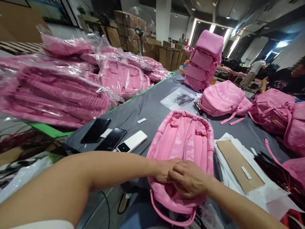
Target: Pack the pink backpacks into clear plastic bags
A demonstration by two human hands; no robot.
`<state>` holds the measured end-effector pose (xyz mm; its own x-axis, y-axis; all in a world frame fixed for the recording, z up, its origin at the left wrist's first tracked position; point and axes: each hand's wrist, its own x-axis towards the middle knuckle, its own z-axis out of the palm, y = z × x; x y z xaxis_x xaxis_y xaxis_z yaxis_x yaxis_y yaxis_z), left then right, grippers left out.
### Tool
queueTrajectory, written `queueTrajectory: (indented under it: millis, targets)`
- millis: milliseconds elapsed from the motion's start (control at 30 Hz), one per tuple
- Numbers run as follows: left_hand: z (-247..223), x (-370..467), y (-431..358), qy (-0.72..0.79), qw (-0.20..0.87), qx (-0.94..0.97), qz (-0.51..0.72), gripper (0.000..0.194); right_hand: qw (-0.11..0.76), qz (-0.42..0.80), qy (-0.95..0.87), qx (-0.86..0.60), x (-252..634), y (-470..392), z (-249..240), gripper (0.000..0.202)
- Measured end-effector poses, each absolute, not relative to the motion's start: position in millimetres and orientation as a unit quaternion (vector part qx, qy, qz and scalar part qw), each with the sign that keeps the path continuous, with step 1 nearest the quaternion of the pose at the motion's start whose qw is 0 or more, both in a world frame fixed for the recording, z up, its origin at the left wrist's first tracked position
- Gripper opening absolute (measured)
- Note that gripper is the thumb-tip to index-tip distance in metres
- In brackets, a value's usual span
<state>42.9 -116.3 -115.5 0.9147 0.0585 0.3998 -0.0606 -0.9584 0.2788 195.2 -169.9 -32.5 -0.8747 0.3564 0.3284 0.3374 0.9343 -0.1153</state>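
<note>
A pink camouflage backpack [164, 140] lies back side up at the table's near edge, its shoulder straps lengthwise and its looped handle toward me. Both hands are together on its lower middle. My left hand [165, 171] reaches in from the left, its fingers mostly hidden under the other hand. My right hand [188, 178] overlaps it, with fingers curled together against the fabric; whatever they hold, if anything, is hidden.
Phones [95, 130] and a white power bank [132, 141] lie left. Cardboard [239, 165] on white sheets is at right. More pink backpacks [225, 98] stand beyond. Plastic-wrapped bags [59, 92] fill a green-edged bin at left. People [256, 71] are in the background.
</note>
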Motion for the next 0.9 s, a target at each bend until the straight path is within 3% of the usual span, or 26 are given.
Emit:
queueTrajectory:
  millis: [133,233,433,533,667,833,900]
  targets:
    - [-120,27,-120,0.005,0.131,0.967,0.218,0.015,0.296,0.014,-0.952,-0.07,180,-176,-57,0.016]
    - [-128,26,-123,0.041,0.133,0.965,0.221,0.016,0.337,0.009,-0.941,-0.026,179,-178,-87,0.014]
    - [-144,30,-121,0.091,0.232,0.928,0.278,0.008,0.434,0.063,-0.898,-0.026,174,-164,-120,0.009]
    - [-138,28,-117,0.1,0.256,0.926,0.26,0.029,0.42,0.05,-0.905,-0.049,172,-160,-119,0.008]
    - [-118,20,-129,0.227,0.205,0.945,0.113,0.071,0.364,-0.037,-0.928,-0.067,173,-178,-107,0.018]
    - [-90,-3,-160,0.252,0.205,0.946,0.024,0.081,0.28,-0.159,-0.931,-0.175,204,-175,-73,0.012]
    - [-72,-5,-159,0.231,0.189,0.954,0.012,0.086,0.292,-0.196,-0.892,-0.285,229,-147,-58,0.023]
